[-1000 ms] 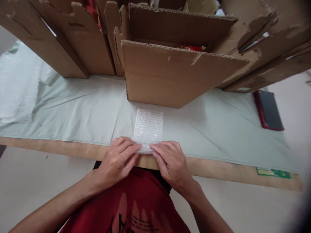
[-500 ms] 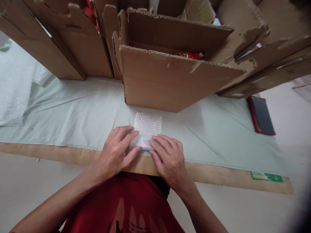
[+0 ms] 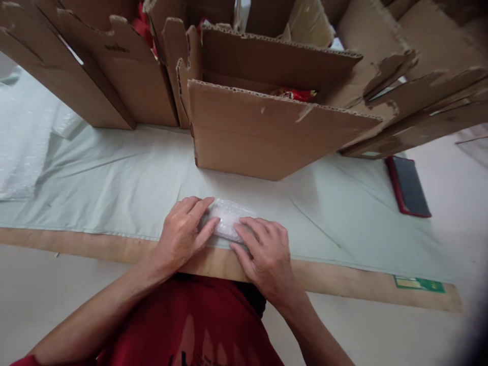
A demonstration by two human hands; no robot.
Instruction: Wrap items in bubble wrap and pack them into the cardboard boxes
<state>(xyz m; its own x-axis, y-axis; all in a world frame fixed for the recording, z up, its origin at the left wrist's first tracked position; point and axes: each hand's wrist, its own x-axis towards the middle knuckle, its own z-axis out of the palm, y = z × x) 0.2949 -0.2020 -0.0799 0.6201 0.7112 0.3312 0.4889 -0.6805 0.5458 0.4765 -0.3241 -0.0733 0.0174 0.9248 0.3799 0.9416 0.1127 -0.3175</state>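
A small bundle of clear bubble wrap [image 3: 230, 216] lies on the pale green cloth close to the table's front edge. My left hand [image 3: 186, 223] grips its left end, thumb on the near side and fingers over the far side. At the right end my right hand [image 3: 263, 246] presses on it with bent fingers, its thumb low by the near edge. Whether anything is wrapped inside cannot be seen.
Just beyond my hands stands an open cardboard box [image 3: 282, 137] with a red packet [image 3: 295, 94] in it. More cardboard boxes [image 3: 125, 86] flank it. Loose bubble wrap sheets [image 3: 23, 137] lie at left; a dark red-edged case [image 3: 409, 185] lies at right.
The flat bubble wrap strip that reached out beyond my fingers is now folded into a shorter, wider-looking bundle between my hands. Both hands have stayed at nearly the same place.
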